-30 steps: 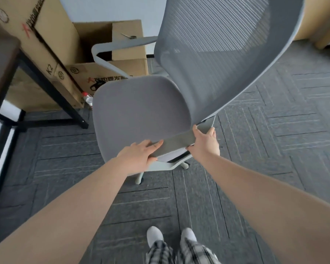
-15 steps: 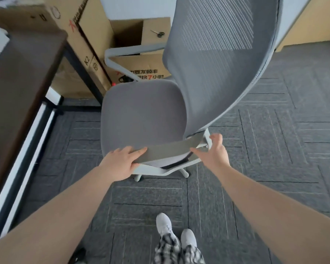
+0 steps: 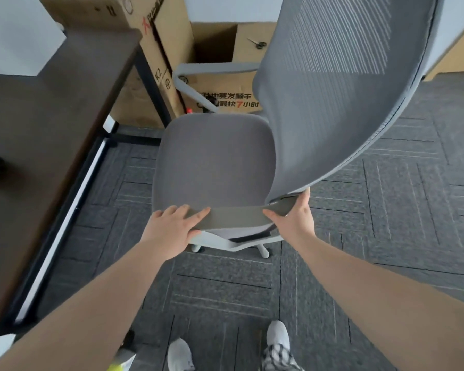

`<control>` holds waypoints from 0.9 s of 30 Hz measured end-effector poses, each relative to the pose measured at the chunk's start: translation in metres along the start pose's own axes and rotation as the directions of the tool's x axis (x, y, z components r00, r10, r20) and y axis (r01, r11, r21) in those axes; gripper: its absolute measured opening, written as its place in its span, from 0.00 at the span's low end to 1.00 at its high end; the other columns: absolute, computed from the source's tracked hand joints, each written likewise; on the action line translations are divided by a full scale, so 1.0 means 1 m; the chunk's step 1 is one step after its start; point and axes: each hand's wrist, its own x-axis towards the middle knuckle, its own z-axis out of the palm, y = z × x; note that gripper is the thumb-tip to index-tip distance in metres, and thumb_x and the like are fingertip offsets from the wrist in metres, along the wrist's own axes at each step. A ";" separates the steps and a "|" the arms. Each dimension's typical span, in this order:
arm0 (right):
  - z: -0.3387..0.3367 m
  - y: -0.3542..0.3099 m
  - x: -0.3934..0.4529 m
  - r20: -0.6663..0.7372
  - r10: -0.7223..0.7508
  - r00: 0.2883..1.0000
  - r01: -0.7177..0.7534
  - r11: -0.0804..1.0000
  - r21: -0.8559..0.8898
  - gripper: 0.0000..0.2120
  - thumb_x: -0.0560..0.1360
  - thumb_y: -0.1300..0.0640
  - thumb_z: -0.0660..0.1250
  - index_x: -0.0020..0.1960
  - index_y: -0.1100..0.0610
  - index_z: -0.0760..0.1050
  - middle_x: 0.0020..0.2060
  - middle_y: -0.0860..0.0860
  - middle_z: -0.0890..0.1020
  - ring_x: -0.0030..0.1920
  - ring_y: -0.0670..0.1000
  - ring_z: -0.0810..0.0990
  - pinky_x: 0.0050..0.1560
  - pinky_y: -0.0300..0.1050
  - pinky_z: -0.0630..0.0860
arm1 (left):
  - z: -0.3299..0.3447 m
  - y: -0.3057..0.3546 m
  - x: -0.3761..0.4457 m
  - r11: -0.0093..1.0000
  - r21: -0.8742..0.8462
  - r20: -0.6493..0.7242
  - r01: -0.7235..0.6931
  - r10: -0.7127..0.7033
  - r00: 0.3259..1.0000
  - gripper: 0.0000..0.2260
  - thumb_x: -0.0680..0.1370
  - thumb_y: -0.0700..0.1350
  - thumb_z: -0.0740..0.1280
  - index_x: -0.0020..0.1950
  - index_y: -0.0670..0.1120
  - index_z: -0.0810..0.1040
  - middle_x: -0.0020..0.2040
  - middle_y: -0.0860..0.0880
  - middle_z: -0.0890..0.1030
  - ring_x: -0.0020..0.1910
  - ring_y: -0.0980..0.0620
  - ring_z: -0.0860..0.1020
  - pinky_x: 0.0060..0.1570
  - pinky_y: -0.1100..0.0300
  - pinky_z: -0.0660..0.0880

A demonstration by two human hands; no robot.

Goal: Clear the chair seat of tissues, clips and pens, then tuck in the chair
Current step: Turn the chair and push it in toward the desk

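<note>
A grey office chair stands in front of me, its fabric seat (image 3: pixel 214 159) bare, with no tissues, clips or pens on it. Its mesh backrest (image 3: pixel 340 84) rises at the right. My left hand (image 3: pixel 172 226) grips the near left edge of the seat, thumb under the rim. On the near right corner, where the backrest meets the seat, my right hand (image 3: pixel 295 215) holds the chair. A pale armrest (image 3: pixel 212 68) sticks out at the far side.
A dark wooden desk (image 3: pixel 38 124) with black metal legs fills the left. Cardboard boxes (image 3: pixel 220 49) stand behind the chair, with scissors (image 3: pixel 257 43) on one. Grey carpet tiles (image 3: pixel 386 210) cover the floor. My feet in white shoes (image 3: pixel 277 336) are at the bottom.
The chair has turned and rolled with both hands on it, and the desk has come much further into view on the left. My feet have stepped.
</note>
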 end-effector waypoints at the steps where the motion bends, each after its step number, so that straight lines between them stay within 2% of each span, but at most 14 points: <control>1: 0.007 -0.003 -0.005 -0.009 -0.001 1.000 0.001 1.000 -0.008 0.55 0.68 0.47 0.75 0.77 0.48 0.38 0.73 0.51 0.66 0.69 0.58 0.70 0.65 0.57 0.72 | 0.003 -0.006 -0.004 1.000 -0.004 -0.002 0.000 0.000 1.000 0.25 0.81 0.59 0.49 0.76 0.62 0.44 0.74 0.48 0.63 0.71 0.45 0.65 0.66 0.47 0.66; 12: 0.106 -0.045 -0.066 -0.068 -0.001 0.998 -0.002 0.999 -0.046 0.55 0.66 0.43 0.75 0.77 0.47 0.39 0.71 0.50 0.68 0.66 0.58 0.73 0.61 0.56 0.75 | 0.040 -0.115 -0.051 0.997 -0.014 -0.022 -0.073 0.073 0.997 0.25 0.81 0.57 0.52 0.76 0.61 0.47 0.70 0.47 0.66 0.67 0.44 0.67 0.63 0.46 0.69; 17: 0.147 -0.063 -0.083 -0.062 0.004 0.998 -0.006 0.999 -0.036 0.56 0.68 0.45 0.75 0.78 0.49 0.37 0.73 0.51 0.65 0.68 0.58 0.70 0.63 0.55 0.74 | 0.059 -0.158 -0.065 0.997 0.000 -0.021 -0.082 0.082 0.996 0.25 0.82 0.55 0.52 0.77 0.59 0.46 0.73 0.47 0.61 0.70 0.44 0.64 0.64 0.41 0.68; 22: 0.171 -0.076 -0.090 -0.067 0.006 0.998 -0.008 1.000 -0.027 0.56 0.67 0.45 0.76 0.78 0.49 0.37 0.73 0.51 0.65 0.70 0.58 0.68 0.64 0.53 0.72 | 0.069 -0.183 -0.074 0.996 -0.007 -0.018 -0.088 0.088 0.996 0.25 0.82 0.53 0.53 0.77 0.57 0.47 0.74 0.48 0.61 0.71 0.44 0.62 0.64 0.38 0.67; 27: 0.199 -0.089 -0.103 -0.081 0.042 0.996 -0.044 0.999 -0.023 0.56 0.68 0.44 0.75 0.78 0.50 0.36 0.74 0.53 0.64 0.68 0.59 0.70 0.63 0.58 0.74 | 0.071 -0.215 -0.077 0.991 -0.005 -0.017 -0.133 0.133 0.991 0.25 0.82 0.52 0.55 0.77 0.57 0.49 0.73 0.47 0.63 0.70 0.44 0.64 0.63 0.39 0.69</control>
